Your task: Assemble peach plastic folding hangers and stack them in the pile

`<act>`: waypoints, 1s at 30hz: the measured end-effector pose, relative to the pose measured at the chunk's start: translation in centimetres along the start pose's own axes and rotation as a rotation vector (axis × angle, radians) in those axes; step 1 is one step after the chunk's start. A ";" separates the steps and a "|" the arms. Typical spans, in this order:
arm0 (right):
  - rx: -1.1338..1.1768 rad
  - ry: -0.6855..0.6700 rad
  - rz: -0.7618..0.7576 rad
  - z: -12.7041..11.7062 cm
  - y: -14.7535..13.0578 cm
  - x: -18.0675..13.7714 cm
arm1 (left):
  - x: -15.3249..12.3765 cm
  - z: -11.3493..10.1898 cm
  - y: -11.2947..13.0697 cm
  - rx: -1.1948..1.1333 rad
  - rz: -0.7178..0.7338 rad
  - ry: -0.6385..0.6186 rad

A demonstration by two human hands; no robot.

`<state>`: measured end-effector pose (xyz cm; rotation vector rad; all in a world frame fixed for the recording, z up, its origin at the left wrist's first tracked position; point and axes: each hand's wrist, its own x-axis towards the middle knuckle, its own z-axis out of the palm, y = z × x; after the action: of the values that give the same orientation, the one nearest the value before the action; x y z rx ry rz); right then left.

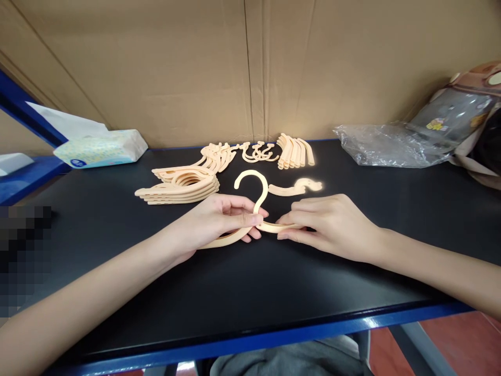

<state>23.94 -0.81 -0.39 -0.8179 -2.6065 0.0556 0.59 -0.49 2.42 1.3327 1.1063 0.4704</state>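
Observation:
A cream plastic clothes hanger [264, 189] is held just above the black table, its hook upright and curving to the left. My left hand [229, 216] pinches it near the base of the hook, thumb in front; one arm of the hanger runs under that hand. On the other arm, my right hand [321, 224] is closed, fingers above and thumb below. Whether the pieces are fully joined at the hook I cannot tell. Just behind lies a loose cream hanger piece [285, 190] beside another curved piece [309, 184].
Stacked folded hangers [178, 193] lie left of centre, with a pile of hanger arms [217, 156] behind. Loose hooks [258, 151] and more straight arms [293, 151] line the back. A tissue pack [104, 149] stands left; a clear plastic bag [391, 143] lies right. Cardboard [176, 68] walls the back.

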 end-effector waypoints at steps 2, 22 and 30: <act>-0.009 0.009 0.000 -0.1 0.2 0.0 | 0.0 -0.1 -0.2 -0.032 0.009 0.000; -0.110 0.016 0.003 -0.1 0.3 0.0 | 0.2 -0.5 -0.4 -0.099 -0.051 -0.110; -0.168 0.016 -0.039 -0.2 0.0 0.0 | 0.3 -0.2 -0.5 -0.055 -0.038 -0.118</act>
<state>24.03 -0.78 -0.16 -0.8197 -2.6378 -0.1828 0.36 -0.25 1.85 1.2729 1.0120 0.3867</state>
